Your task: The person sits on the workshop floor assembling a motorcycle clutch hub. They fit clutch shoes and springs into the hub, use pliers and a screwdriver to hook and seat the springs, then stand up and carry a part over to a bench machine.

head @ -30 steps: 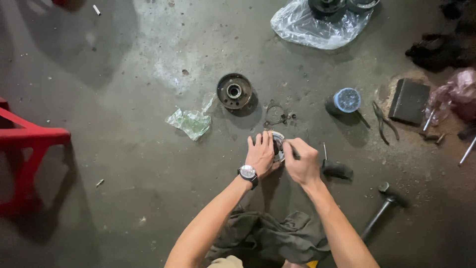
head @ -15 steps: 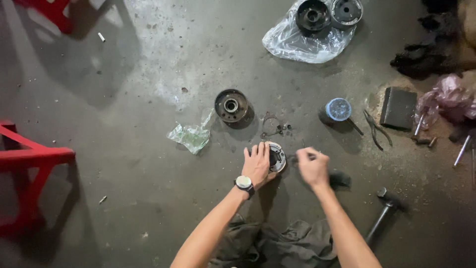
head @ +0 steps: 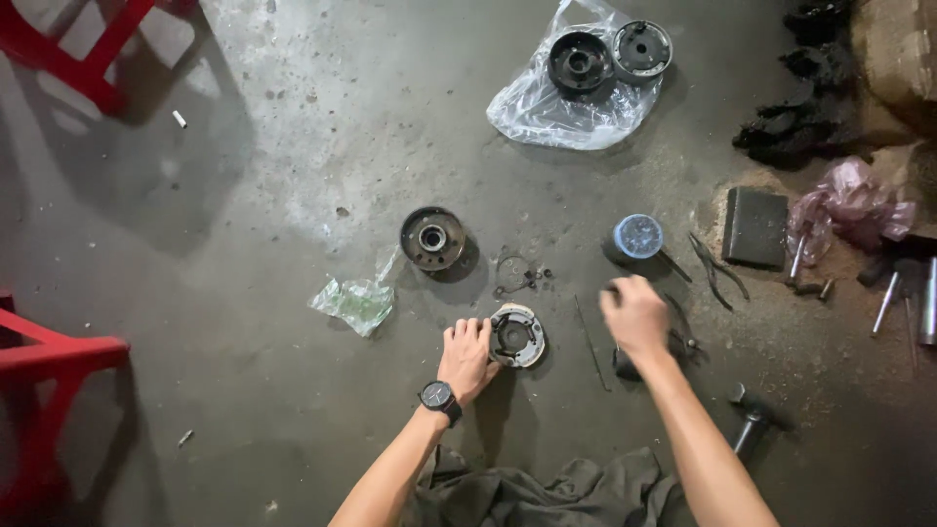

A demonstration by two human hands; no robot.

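Your left hand [head: 468, 357] lies flat with its fingers [head: 475, 332] spread loose, pressing on the edge of the round grey metal disc part with curved pads [head: 517, 335]. They touch it but do not wrap around it. The disc sits on the grey concrete floor [head: 244, 244], right in front of you, between your two hands. A black round wristwatch [head: 438, 396] is on that wrist.

Your right hand [head: 636, 314] is blurry. Its fingers look curled in, but you cannot tell if they hold anything. Something small and dark [head: 625, 365] pokes out from under that hand, mostly hidden. A thin metal rod [head: 589, 342] lies between the disc and that hand.

Just past the disc are a thin wire ring with tiny bits [head: 514, 274], too small to make out, and a dark round metal drum [head: 432, 237]. A crumpled green plastic scrap [head: 355, 302] lies to the left. A blue-topped round can [head: 636, 237] and dark pliers [head: 717, 265] sit farther right.

Far off, a clear plastic bag [head: 547, 112] carries two more dark round parts. A hammer [head: 750, 422] is half hidden by your right arm. Red chair legs [head: 59, 356] are cut off at the left edge. A grey-green cloth [head: 547, 493] is cut off at the bottom.
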